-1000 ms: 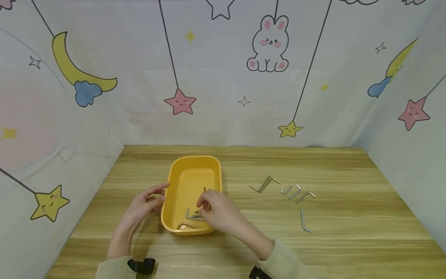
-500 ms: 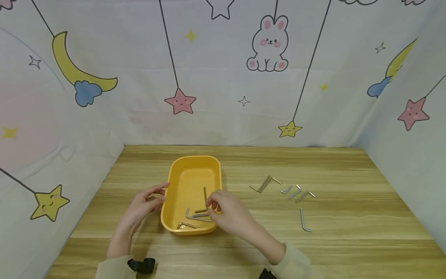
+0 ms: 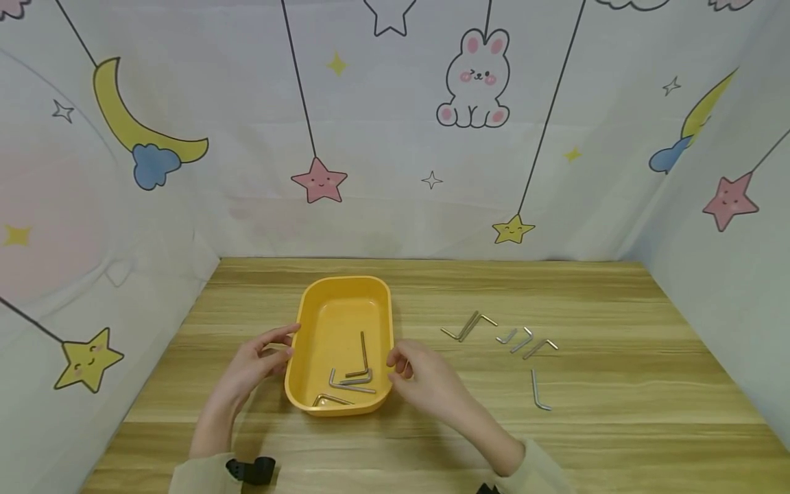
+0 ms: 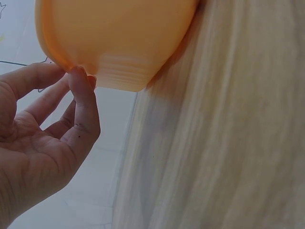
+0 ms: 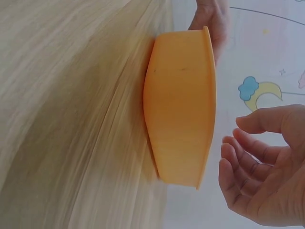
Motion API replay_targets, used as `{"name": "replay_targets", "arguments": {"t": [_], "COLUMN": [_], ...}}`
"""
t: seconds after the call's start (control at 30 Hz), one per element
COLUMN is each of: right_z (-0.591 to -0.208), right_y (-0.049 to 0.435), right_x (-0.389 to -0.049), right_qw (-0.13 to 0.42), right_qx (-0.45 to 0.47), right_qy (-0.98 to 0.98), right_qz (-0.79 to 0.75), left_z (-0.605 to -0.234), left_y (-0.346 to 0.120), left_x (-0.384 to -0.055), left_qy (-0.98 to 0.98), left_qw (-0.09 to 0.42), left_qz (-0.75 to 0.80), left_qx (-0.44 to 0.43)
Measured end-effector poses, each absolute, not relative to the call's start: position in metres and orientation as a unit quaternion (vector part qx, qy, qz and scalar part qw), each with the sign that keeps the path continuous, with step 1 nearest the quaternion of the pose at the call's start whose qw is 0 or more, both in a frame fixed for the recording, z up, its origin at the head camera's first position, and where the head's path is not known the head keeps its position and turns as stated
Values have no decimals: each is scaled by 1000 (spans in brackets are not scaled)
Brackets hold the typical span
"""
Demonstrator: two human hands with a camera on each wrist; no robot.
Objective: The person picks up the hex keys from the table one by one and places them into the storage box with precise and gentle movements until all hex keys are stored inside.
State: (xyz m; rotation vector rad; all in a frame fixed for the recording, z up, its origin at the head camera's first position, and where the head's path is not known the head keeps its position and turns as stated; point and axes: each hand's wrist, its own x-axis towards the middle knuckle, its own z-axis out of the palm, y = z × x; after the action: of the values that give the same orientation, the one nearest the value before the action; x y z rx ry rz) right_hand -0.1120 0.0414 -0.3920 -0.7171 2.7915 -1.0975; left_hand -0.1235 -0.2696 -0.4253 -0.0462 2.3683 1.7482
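Fingertips of my left hand (image 3: 256, 360) touch the left rim of a yellow plastic tray (image 3: 333, 322); in the left wrist view, that hand (image 4: 52, 124) reaches the tray's outer wall (image 4: 119, 43). Several L-shaped hex keys lie in the tray's near half, among them a brass-coloured key (image 3: 364, 357) and a silver key (image 3: 352, 388). My right hand (image 3: 426, 377) is just beyond the tray's right rim, fingers loosely bent with nothing between them. The right wrist view has this hand (image 5: 264, 167) above rim height, apart from the tray (image 5: 181, 105).
Right of the tray, more hex keys lie on the wooden table (image 3: 617, 384): brass-coloured keys (image 3: 469, 326), small silver keys (image 3: 523, 341) and a longer silver key (image 3: 537, 391) nearer the front. A patterned cloth (image 3: 382, 123) surrounds the table's back and sides.
My right hand has moved right, from above the hex keys inside the tray to outside its right rim, uncovering the keys. The left hand and tray have stayed put.
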Motion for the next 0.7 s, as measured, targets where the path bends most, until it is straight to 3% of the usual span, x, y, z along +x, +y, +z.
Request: {"name": "replay_targets", "arguments": {"t": [0.7], "right_z": [-409], "right_y": [76], "right_x": [-108], "right_qw": [9], "right_qx": [-219], "right_qy": [927], "right_qz": [-304], "left_z": [-426], "left_y": [-271], "left_x": [-124], "left_qy": [807], "left_qw": [102], "left_qz": [581], "left_qx": [-27]}}
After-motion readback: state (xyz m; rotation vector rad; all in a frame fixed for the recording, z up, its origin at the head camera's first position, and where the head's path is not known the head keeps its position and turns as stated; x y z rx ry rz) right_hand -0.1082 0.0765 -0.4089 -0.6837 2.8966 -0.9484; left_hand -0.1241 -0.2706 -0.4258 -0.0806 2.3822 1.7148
